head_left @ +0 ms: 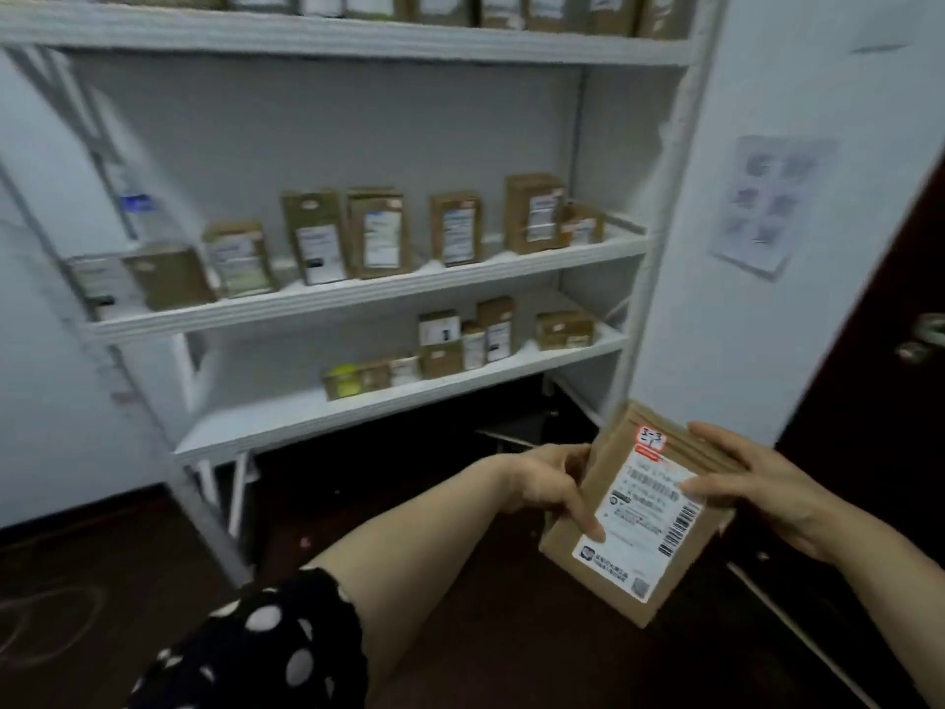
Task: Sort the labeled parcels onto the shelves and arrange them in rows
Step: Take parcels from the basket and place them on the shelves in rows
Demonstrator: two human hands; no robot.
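1. The parcel, a flat brown carton with a white shipping label, is in the air low on the right, in front of the person and not on any shelf.
2. Both hands hold it. The left hand has its grip closed on the left edge, thumb across the front. The right hand grasps the upper right edge, thumb pressed on the label.
3. Its long axis runs away from the person and leans a little, label face up. The end with the handwritten sticker is the far one.
4. The shelves lie ahead and to the left of the parcel. The lower shelf is nearest. The middle shelf, above it, carries a row of upright parcels.
5. The left hand is on the side nearer the shelves, so a placement probably means carrying the parcel up and leftward.
6. The sticker appears to read "3-3", but I cannot tell which shelf that means.
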